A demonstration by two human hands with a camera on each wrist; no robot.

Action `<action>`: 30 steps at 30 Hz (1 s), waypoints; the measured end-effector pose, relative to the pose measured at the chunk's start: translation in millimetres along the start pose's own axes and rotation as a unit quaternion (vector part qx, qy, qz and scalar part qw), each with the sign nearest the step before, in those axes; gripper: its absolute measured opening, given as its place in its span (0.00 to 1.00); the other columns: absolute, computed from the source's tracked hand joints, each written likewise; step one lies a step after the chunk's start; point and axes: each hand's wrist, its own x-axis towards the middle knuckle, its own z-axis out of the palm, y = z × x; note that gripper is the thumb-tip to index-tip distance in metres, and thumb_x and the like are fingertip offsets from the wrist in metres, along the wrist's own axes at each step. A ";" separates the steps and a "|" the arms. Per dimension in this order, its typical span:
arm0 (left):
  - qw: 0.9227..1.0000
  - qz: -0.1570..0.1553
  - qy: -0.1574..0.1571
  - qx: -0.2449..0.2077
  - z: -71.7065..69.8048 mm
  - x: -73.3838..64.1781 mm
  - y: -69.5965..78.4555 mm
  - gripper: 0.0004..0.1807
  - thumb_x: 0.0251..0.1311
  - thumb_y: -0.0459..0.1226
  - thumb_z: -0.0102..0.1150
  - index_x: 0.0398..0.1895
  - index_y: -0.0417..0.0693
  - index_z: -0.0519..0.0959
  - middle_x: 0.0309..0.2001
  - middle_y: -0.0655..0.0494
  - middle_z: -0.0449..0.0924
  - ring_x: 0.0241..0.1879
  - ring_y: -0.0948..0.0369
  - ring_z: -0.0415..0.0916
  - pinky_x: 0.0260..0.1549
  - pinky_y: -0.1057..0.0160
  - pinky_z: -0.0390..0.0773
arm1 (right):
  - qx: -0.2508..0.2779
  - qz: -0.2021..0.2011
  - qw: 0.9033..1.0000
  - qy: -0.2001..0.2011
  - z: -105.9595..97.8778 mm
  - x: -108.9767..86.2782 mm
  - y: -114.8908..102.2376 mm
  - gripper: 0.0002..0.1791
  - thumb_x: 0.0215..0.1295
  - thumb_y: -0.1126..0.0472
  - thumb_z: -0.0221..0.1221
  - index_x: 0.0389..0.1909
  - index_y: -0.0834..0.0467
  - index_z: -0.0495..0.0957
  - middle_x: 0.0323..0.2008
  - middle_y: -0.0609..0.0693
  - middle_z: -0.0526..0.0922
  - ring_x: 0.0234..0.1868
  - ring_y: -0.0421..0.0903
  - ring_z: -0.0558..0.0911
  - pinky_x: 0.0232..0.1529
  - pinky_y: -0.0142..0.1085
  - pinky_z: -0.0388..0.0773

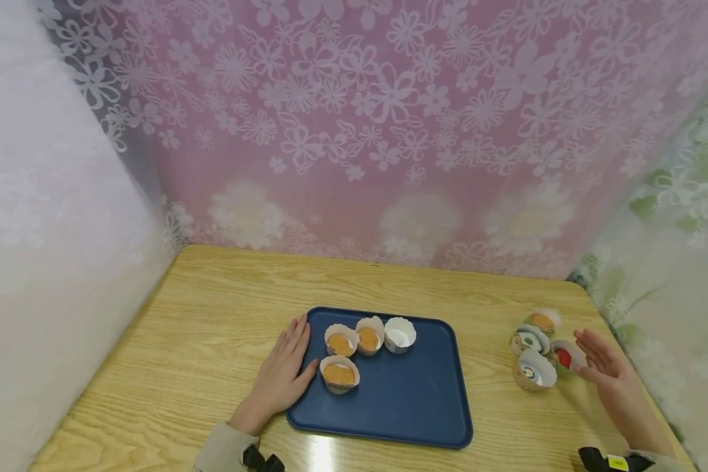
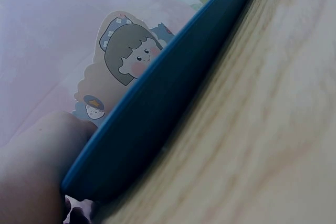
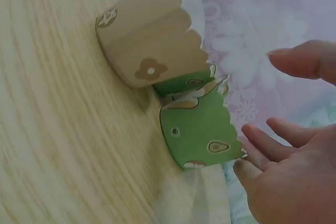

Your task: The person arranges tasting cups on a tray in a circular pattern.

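Paper cup [image 3: 199, 129], green, probably light and crushable, best pinched gently by its sides, stood on the table [image 1: 224, 308] beside the spread right hand [image 1: 616, 380], the left hand [image 1: 284, 370] outstretched along the tray [image 1: 413, 406].

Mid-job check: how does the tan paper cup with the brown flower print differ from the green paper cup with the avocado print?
Contents: the tan cup has a small multicoloured item inside, too small to identify; the green cup has a red item.
Position: the tan cup stands nearer the dark blue rectangular tray; the green cup is closer to the right hand.
Both have scalloped rims and stand on the light wooden table.
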 end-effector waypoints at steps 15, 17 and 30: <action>1.000 0.005 0.008 0.004 0.5 -0.5 -1.4 0.37 0.72 0.43 0.51 0.75 0.30 0.54 0.78 0.41 0.45 0.77 0.44 0.43 0.72 0.44 0.50 | -0.143 0.174 0.973 0.049 -10.2 -2.0 13.5 0.43 0.66 0.76 0.58 0.78 0.59 0.50 0.54 0.26 0.75 0.48 0.27 0.78 0.41 0.23 0.78; 1.000 0.005 0.009 0.003 0.7 -0.2 -1.2 0.38 0.71 0.43 0.52 0.75 0.29 0.54 0.78 0.41 0.45 0.76 0.44 0.43 0.72 0.44 0.50 | -0.143 0.169 0.973 0.061 -9.2 -2.0 14.7 0.39 0.66 0.75 0.59 0.76 0.57 0.56 0.53 0.27 0.76 0.48 0.28 0.79 0.41 0.23 0.79; 1.000 -0.003 0.001 0.003 0.6 0.7 0.1 0.38 0.72 0.44 0.51 0.75 0.30 0.53 0.78 0.42 0.44 0.77 0.45 0.42 0.73 0.45 0.49 | -0.204 0.167 0.953 0.150 -3.4 -0.5 16.6 0.29 0.62 0.67 0.67 0.64 0.54 0.74 0.46 0.27 0.80 0.44 0.25 0.79 0.36 0.21 0.79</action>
